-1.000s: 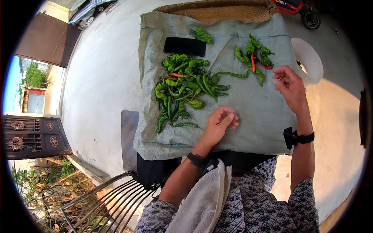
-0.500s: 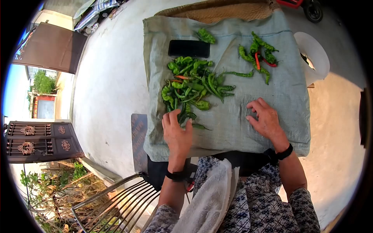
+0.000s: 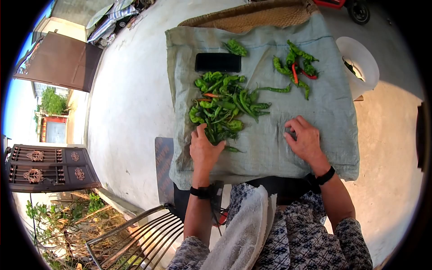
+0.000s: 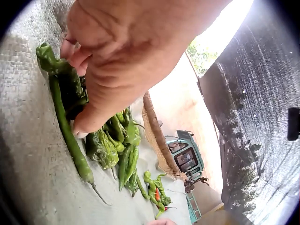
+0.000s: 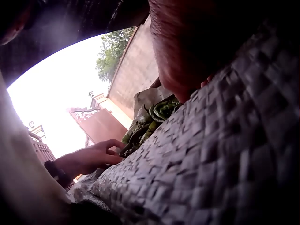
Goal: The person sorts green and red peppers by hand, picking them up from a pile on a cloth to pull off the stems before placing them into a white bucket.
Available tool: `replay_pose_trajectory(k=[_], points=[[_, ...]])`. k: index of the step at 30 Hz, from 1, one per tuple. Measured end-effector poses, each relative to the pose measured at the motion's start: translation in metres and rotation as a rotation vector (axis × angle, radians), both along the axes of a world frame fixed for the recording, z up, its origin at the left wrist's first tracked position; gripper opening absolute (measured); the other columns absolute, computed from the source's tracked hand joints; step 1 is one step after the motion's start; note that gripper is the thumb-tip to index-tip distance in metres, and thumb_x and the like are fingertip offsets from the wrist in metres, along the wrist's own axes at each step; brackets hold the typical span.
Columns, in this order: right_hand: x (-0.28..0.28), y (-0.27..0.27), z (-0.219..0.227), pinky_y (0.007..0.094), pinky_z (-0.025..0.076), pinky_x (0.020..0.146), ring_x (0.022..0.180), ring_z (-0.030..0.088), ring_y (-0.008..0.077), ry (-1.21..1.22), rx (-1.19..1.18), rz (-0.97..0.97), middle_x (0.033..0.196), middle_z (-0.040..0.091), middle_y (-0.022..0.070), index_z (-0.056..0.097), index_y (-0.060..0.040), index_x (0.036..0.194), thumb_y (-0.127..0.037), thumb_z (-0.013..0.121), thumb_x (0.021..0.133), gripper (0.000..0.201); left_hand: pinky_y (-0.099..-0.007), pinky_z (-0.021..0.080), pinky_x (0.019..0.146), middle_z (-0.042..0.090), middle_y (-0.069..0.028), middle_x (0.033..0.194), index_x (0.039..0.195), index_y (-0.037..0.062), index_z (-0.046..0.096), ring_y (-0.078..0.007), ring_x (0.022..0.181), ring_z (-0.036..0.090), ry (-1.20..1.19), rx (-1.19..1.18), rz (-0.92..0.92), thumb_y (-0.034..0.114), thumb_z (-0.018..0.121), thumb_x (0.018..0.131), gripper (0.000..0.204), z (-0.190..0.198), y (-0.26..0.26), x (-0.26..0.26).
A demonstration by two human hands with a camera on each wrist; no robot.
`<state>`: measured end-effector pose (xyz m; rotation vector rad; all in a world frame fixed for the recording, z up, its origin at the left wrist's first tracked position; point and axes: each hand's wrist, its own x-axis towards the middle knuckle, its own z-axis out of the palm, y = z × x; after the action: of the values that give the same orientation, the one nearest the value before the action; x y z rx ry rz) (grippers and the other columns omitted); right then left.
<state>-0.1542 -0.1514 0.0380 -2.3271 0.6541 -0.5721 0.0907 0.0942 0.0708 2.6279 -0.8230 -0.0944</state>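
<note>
Your left hand [image 3: 204,150] is at the lower edge of the wrinkled, mostly green pepper heap [image 3: 220,101], thumb and fingers apart. The long, slender, smooth green pepper [image 4: 68,131] beside your thumb should be light, springy and slightly slippery; pinch it mid-body, gently. It lies roughly crosswise, stem pointing right. Your right hand [image 3: 306,141], fingers loosely bent, rests on the grey-green woven cloth [image 3: 324,112], visibly holding nothing.

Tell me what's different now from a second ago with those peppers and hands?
The left hand has moved left from the bare cloth to the near end of the big pepper pile. The right hand has drawn back towards the person from beside the small pepper group. The small group and the phone stayed put.
</note>
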Motion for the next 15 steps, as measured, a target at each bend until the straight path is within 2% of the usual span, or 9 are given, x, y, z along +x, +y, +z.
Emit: replay_pose_trajectory(k=[2,5,8,11,15], points=[[0.001,0.0,0.0,0.04,0.058,0.07,0.082,0.073,0.0238,-0.01,-0.005,0.0,0.095,0.064,0.0045,0.067,-0.0118,0.104,-0.012,0.082,0.086,0.023,-0.0515,0.057,0.087,0.063,-0.0167,0.121,0.142,0.0128,0.052,-0.0406,0.108,0.067,-0.03,-0.101,-0.023,0.019,0.096,0.071,0.083,-0.013,-0.003,0.001],[0.0,0.001,-0.003,0.0401,0.058,0.07,0.082,0.073,0.0238,-0.022,-0.01,-0.014,0.095,0.065,0.0046,0.067,-0.0117,0.103,-0.012,0.082,0.086,0.022,-0.0373,0.056,0.08,0.063,-0.0101,0.111,0.139,0.0092,0.054,-0.0242,0.095,0.065,0.105,-0.236,0.006,0.007,0.09,0.079,0.071,-0.012,-0.005,-0.005],[0.0,0.001,-0.003,0.0401,0.058,0.069,0.081,0.074,0.0238,-0.027,-0.005,-0.014,0.095,0.065,0.0048,0.067,-0.0113,0.103,-0.012,0.082,0.087,0.021,-0.0287,0.054,0.078,0.062,-0.0043,0.106,0.136,0.0064,0.056,-0.014,0.093,0.062,0.444,-0.639,0.002,-0.004,0.085,0.083,0.061,-0.024,-0.005,0.0],[0.001,0.0,-0.002,0.0398,0.058,0.069,0.081,0.074,0.0238,-0.014,0.0,-0.013,0.094,0.066,0.005,0.067,-0.0105,0.102,-0.011,0.081,0.086,0.021,-0.0271,0.054,0.079,0.062,-0.0024,0.106,0.135,0.0049,0.057,-0.0115,0.092,0.061,0.47,-0.679,-0.117,-0.007,0.081,0.087,0.055,0.008,-0.026,-0.017],[0.001,0.001,0.001,0.0392,0.058,0.069,0.081,0.074,0.0243,-0.03,0.025,-0.016,0.094,0.066,0.0055,0.068,-0.009,0.101,-0.01,0.082,0.085,0.021,-0.0278,0.054,0.079,0.063,-0.0034,0.108,0.135,0.0053,0.059,-0.0126,0.094,0.062,0.485,-0.735,-0.222,-0.007,0.081,0.086,0.055,0.017,-0.061,-0.036]])
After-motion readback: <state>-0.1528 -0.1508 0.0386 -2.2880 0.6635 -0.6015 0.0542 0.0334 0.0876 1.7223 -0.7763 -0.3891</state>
